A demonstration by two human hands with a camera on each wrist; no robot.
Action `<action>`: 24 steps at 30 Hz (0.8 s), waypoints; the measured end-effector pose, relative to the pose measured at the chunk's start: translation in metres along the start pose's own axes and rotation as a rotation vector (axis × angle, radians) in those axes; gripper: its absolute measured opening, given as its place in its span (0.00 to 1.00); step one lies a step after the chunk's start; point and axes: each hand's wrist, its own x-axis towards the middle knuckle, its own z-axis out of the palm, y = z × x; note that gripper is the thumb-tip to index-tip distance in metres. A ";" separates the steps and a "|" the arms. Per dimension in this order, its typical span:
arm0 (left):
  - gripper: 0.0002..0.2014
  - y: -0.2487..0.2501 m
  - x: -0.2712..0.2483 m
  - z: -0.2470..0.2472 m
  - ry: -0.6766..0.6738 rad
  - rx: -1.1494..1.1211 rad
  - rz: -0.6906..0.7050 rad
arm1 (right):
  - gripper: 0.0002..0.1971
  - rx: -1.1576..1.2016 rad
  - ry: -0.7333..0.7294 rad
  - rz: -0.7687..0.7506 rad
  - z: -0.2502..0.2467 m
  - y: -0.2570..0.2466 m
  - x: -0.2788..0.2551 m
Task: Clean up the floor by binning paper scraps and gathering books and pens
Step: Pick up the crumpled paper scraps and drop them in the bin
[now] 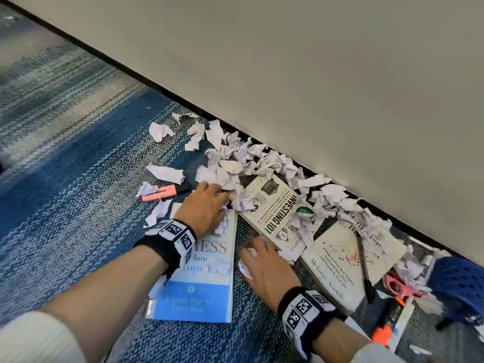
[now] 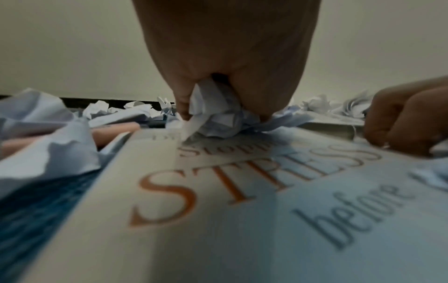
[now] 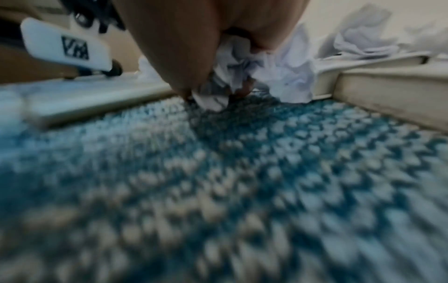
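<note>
Blue carpet (image 1: 78, 179) along the wall: I close my left grip (image 1: 203, 210) and right grip (image 1: 264, 268) around paper scraps (image 2: 218, 113). Step: gathering scraps; more lie just beyond both grips. Next, I judge, binning; no bin shows.

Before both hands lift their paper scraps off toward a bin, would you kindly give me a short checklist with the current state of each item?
1. Left hand grips crumpled paper on the blue book: ok.
2. Right hand grips a scrap over the carpet: ok.
3. No pen caught in either grip; pink highlighter and black pen lie apart from the hands: ok.
4. Bin in sight for the drop: not ok, none visible.
5. Loose scraps cleared: not ok, a scrap pile remains along the wall.
6. Whether either handful will hold together when lifted: cannot tell.
</note>
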 end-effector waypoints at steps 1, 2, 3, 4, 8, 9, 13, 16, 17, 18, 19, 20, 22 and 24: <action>0.21 -0.001 0.000 -0.002 -0.008 0.001 0.012 | 0.22 0.013 -0.009 -0.003 -0.002 0.000 0.001; 0.21 -0.001 -0.002 -0.004 -0.020 -0.014 0.012 | 0.23 0.021 -0.018 -0.014 -0.005 0.000 0.001; 0.21 0.001 -0.005 -0.008 -0.017 -0.034 -0.001 | 0.23 0.030 -0.024 -0.022 -0.010 0.001 0.000; 0.20 0.001 -0.009 -0.012 0.011 -0.052 -0.022 | 0.22 0.043 -0.023 -0.015 -0.015 0.002 -0.002; 0.14 0.008 -0.034 -0.040 0.280 -0.024 -0.098 | 0.17 0.071 -0.022 0.019 -0.040 0.015 -0.027; 0.14 0.010 -0.041 -0.049 0.330 -0.012 -0.106 | 0.17 0.065 -0.029 0.017 -0.047 0.019 -0.033; 0.13 0.030 -0.074 -0.099 0.287 0.065 -0.080 | 0.17 0.098 0.019 0.033 -0.091 0.036 -0.062; 0.17 0.044 -0.095 -0.144 0.215 0.154 0.017 | 0.19 0.190 0.133 0.108 -0.128 0.047 -0.078; 0.16 0.048 -0.101 -0.159 0.181 0.170 0.037 | 0.20 0.217 0.172 0.134 -0.137 0.049 -0.084; 0.14 0.051 -0.109 -0.174 0.146 0.190 0.061 | 0.20 0.238 0.198 0.157 -0.146 0.048 -0.092; 0.12 0.054 -0.115 -0.187 0.112 0.208 0.085 | 0.20 0.252 0.207 0.171 -0.151 0.048 -0.098; 0.11 0.057 -0.122 -0.201 0.094 0.227 0.106 | 0.19 0.258 0.209 0.174 -0.155 0.046 -0.105; 0.12 0.067 -0.130 -0.223 0.089 0.240 0.143 | 0.16 0.275 0.227 0.182 -0.159 0.042 -0.117; 0.13 0.079 -0.132 -0.238 0.142 0.189 0.203 | 0.13 0.295 0.246 0.200 -0.159 0.036 -0.127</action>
